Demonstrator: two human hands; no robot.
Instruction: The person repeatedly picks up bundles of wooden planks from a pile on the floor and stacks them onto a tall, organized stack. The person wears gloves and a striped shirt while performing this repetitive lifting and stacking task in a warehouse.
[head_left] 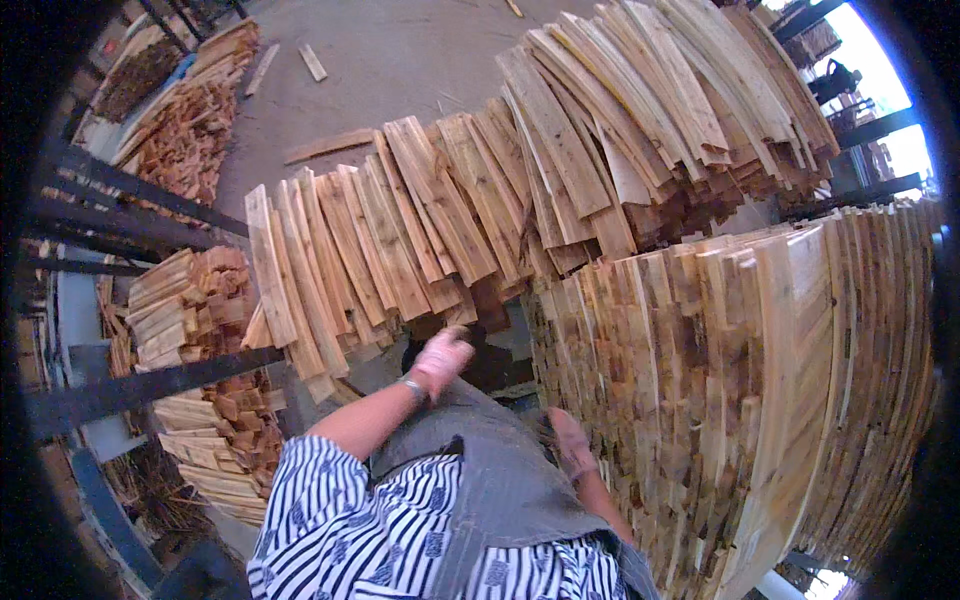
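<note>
My left hand (443,362), in a pale glove with a watch or band at the wrist, is just in front of the near ends of a row of loose wooden slats (400,235). No slat shows in it, and its blurred fingers do not show clearly. Lower and to the right, my right hand (572,442), also gloved, hangs beside the tall stack of wooden slats (680,380). Its fingers look stretched out with nothing in them. Whether it touches the stack I cannot tell. A grey apron (490,480) covers my front between the arms.
More slats (640,90) lie fanned out at the far right. Wood piles (200,340) stand on the left among dark metal bars (150,390). Single slats (312,63) lie on the grey floor (390,50) beyond. Bright openings (880,60) show at the upper right.
</note>
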